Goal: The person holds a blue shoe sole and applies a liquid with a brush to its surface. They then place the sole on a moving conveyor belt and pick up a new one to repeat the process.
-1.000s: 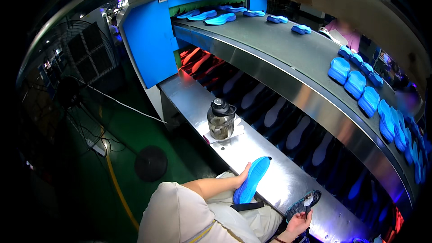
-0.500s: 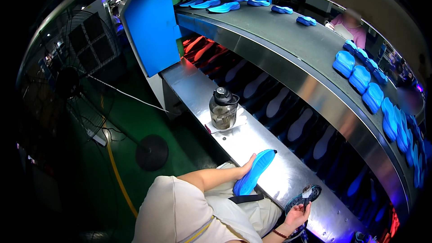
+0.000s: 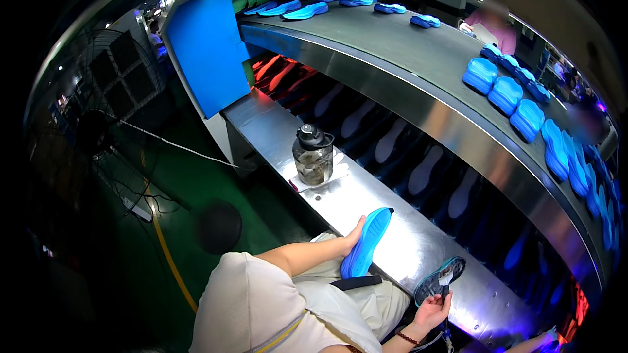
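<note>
My left hand [image 3: 354, 235] is closed on a bright blue shoe sole [image 3: 368, 243], tilted upright over my lap by the metal ledge. The sole has a small black patch at its tip. In my right hand [image 3: 430, 312], closed fingers hold a small brush [image 3: 445, 282] with a dark handle and a whitish head. Right behind the brush lies a dark, sole-shaped piece [image 3: 425, 286] with a teal rim on the ledge; whether the brush touches it I cannot tell.
A dark lidded bottle [image 3: 313, 155] stands on the metal ledge [image 3: 405, 229]. Above it a conveyor belt [image 3: 366, 29] carries several blue soles [image 3: 507, 95]. More soles pass on a lower level under red light. A person [image 3: 494, 26] sits across; another hand [image 3: 543, 340] shows lower right.
The whole scene has shifted slightly left in view. Another person's hand has come in at the lower right. Both my hands keep their holds.
</note>
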### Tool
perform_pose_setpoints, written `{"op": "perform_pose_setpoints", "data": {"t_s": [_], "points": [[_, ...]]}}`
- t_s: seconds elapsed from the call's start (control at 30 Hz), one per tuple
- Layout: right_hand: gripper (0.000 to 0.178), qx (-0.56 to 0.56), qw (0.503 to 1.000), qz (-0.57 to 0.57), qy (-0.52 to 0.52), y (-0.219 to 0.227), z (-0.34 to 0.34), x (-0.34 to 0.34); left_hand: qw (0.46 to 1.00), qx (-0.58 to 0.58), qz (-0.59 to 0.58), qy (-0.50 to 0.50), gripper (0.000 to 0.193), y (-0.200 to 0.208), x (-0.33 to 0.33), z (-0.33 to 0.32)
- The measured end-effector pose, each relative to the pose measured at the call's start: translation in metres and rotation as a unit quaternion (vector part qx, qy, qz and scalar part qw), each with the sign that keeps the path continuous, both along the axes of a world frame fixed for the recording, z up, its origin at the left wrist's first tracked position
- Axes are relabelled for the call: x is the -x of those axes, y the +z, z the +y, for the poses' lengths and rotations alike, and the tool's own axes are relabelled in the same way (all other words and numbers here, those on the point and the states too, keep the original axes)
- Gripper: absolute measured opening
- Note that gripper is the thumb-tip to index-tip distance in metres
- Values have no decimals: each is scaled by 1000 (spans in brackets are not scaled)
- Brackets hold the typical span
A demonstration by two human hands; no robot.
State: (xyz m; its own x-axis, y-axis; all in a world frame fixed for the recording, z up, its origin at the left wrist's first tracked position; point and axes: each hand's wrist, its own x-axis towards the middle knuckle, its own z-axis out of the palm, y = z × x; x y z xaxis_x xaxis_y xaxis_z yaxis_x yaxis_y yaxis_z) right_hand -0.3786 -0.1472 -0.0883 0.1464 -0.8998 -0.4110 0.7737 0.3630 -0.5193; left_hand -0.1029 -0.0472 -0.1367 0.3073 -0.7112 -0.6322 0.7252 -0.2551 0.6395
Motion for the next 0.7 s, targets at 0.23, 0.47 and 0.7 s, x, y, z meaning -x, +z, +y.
{"op": "perform_pose_setpoints", "data": {"t_s": [0.23,0.47,0.7], "points": [[22,3,1000,-20,17,-9,-3,5,998,36,43,-4,87,-21,-6,5],[22,10,999,-27,26,-12,-7,3,998,36,52,-19,88,-26,-9,-1],[22,-12,1000,-26,-2,0,-4,0,998,35,49,-12,88,-20,-5,-1]]}}
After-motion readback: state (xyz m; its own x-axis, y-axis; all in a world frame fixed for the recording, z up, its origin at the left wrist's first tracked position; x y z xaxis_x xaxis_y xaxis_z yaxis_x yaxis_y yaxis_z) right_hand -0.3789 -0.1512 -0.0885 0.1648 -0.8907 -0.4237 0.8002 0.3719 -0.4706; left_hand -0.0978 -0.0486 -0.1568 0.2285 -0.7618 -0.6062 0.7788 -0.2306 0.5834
